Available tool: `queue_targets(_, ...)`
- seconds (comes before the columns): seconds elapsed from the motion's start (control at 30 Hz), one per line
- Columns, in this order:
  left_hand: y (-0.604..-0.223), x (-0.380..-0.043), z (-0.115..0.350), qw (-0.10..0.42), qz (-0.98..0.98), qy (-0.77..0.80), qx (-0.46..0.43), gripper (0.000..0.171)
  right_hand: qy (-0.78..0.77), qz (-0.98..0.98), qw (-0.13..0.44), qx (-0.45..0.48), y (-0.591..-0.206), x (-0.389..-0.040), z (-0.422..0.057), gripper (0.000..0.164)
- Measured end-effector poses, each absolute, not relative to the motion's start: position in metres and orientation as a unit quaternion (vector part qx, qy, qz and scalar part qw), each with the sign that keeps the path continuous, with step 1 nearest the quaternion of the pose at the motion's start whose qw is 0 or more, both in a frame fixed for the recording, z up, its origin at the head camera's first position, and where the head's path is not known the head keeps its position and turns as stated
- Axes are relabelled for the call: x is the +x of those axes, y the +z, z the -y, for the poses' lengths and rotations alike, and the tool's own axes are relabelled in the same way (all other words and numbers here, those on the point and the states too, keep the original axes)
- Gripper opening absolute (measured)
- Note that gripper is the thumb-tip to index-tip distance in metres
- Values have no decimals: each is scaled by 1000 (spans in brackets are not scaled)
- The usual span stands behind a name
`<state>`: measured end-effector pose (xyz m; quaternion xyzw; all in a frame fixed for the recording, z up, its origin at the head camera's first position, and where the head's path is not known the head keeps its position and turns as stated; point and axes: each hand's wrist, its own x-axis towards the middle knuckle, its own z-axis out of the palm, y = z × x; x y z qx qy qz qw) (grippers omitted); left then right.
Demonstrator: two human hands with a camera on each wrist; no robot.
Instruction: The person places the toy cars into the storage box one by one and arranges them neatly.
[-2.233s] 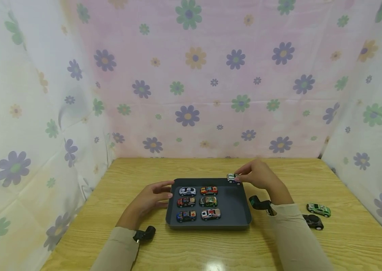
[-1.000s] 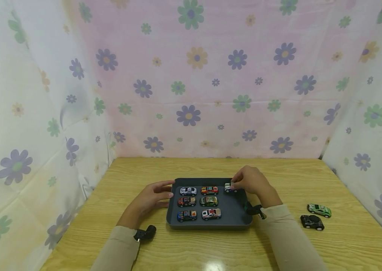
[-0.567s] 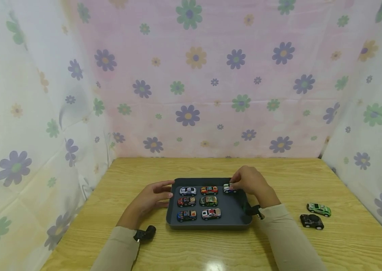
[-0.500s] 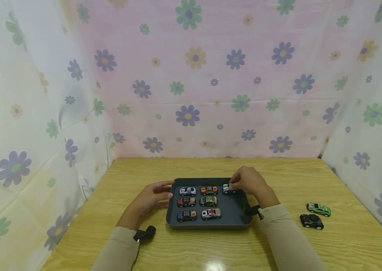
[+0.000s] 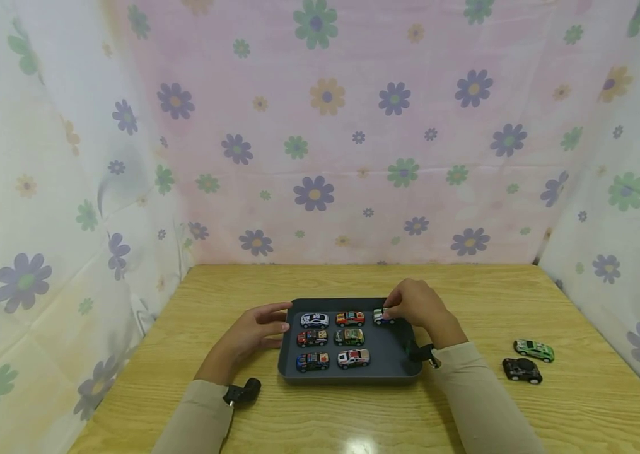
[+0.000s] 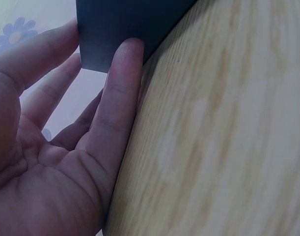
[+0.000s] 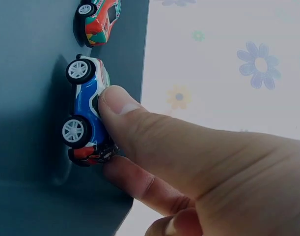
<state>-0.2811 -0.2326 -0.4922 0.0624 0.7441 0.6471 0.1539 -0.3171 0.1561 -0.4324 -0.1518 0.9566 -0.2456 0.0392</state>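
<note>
Inside the far right part of the dark grey tray (image 5: 393, 362), a white and blue toy car (image 7: 84, 101) is pinched between the thumb and fingers of my right hand (image 5: 420, 309). Its wheels face the tray floor, close over it in the right wrist view. My left hand (image 5: 248, 331) touches the tray's left wall with extended fingers; in the left wrist view one fingertip (image 6: 129, 51) lies against the dark wall. Beside the held car stands a red and yellow toy car (image 5: 350, 319), part of two columns of several cars.
On the wooden table (image 5: 320, 422), right of the tray, a green toy car (image 5: 534, 350) and a black toy car (image 5: 522, 371) stand close together. A flower-printed curtain (image 5: 354, 126) closes off the back and both sides.
My right hand has moved from the tray's far right rim down and slightly left into the tray with the toy car, then stayed nearly still. The left hand has not moved.
</note>
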Motion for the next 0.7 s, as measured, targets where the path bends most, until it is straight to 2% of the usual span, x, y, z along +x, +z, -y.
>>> queue_targets(0.7,-493,-282,232,156,-741,651,56,64,-236,-960,51,-142,-431,-316,-154,6)
